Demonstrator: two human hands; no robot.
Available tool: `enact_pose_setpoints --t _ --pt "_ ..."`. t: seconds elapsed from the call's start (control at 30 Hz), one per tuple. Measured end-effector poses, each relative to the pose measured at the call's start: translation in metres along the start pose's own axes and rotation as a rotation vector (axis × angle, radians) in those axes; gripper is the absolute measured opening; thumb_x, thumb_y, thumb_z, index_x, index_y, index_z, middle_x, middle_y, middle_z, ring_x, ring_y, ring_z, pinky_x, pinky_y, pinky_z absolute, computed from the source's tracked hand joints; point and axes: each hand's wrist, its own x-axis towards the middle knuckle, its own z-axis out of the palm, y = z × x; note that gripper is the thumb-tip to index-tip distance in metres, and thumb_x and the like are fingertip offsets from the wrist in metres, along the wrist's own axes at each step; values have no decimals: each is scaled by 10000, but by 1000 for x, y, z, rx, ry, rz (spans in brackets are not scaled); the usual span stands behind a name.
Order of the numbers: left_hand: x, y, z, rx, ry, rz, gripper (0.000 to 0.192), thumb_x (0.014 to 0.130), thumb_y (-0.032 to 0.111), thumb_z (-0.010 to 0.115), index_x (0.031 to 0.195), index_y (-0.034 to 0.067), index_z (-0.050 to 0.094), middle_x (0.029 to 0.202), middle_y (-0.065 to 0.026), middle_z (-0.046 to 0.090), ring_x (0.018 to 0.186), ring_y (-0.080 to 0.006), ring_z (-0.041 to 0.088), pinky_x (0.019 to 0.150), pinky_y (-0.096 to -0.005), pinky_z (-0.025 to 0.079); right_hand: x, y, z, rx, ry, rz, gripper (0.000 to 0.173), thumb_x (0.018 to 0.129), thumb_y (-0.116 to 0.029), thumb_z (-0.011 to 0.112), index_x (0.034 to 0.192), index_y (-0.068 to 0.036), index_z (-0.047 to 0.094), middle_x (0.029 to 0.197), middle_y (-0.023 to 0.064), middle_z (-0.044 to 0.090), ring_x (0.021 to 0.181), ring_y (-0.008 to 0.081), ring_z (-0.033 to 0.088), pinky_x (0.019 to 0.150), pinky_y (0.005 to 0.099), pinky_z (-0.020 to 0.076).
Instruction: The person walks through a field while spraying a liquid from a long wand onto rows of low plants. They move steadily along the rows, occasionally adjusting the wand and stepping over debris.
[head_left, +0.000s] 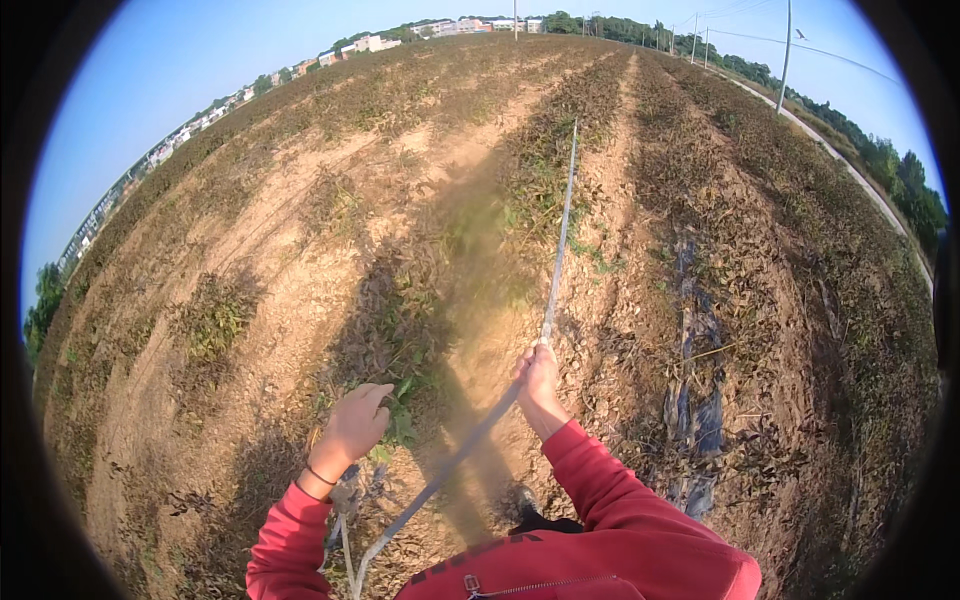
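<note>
My right hand (538, 371) is closed around a long grey strip (559, 262), which looks like plastic film or flat drip tape. Ahead of the hand, the strip runs taut to the dry plants on the ridge. Behind it, a slacker length slants down to the lower left and bends near my left sleeve. My left hand (352, 424) is above leafy green plants (405, 405), thumb apart from the fingers. Its palm side is hidden. Beneath the left wrist is a crumpled greyish bundle (349, 491) with strips hanging down; whether this hand holds it is unclear.
Rows of withered brown plants (690, 150) stretch away over pale soil. Torn plastic film (705, 420) lies along the row to my right. My shoe (525, 499) shows below. A utility pole (785, 60) stands beside a path (832, 150). A blurry smear crosses the middle of the view.
</note>
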Motion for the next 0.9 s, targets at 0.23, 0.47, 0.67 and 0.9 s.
enact_pose_setpoints --t 0.23,0.47,0.67,0.9 --pt "294 109 140 -467 -223 -126 306 937 296 509 1077 36 589 956 -132 619 863 -210 619 706 -334 513 25 23 18 -282 89 -66 267 1006 -295 393 841 -110 495 636 10 470 492 123 431 447 276 357" --pt "356 123 200 -1214 -250 -462 305 997 322 440 971 42 557 561 46 417 389 -85 348 345 -252 271 85 52 -50 -626 -155 -102 284 1019 -306 413 852 -96 507 641 -25 416 562 90 380 532 251 345" --pt "316 94 165 -1376 -86 -403 272 981 263 475 888 42 603 569 69 394 421 -56 346 369 -232 258 123 26 -111 -256 -304 286 588 1006 -487 338 1348 -9 357 1092 131 575 977 245 590 838 379 485" --pt "180 93 153 -1138 -26 -301 229 970 216 500 879 43 619 601 70 428 507 -43 371 459 -214 283 207 -32 -2 -22 -279 325 644 1000 -543 266 1291 24 356 1120 178 554 921 279 603 796 407 517"
